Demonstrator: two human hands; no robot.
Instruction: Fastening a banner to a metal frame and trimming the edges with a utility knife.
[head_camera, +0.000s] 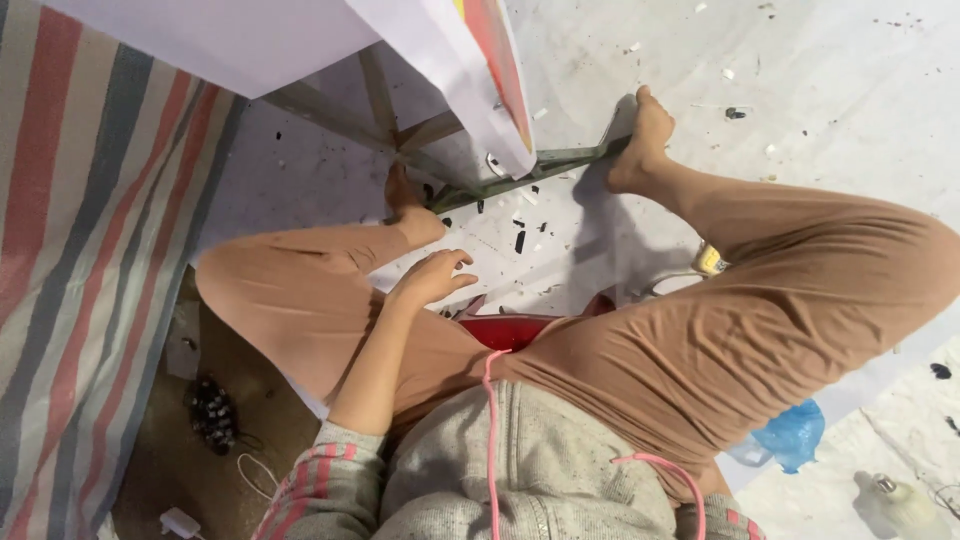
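Observation:
I look straight down at my own lap while seated on a red stool. My left hand rests by my left knee, fingers loosely curled and apart, holding nothing. My right hand is out of sight behind my right thigh. Both legs wear tan trousers. My bare feet press against the green metal frame of a stand that carries a white board with an orange and red edge.
A striped red, grey and white tarp hangs at the left. The white floor sheet is littered with small scraps. A blue plastic bag, a yellow object, a white bottle and cables lie around me.

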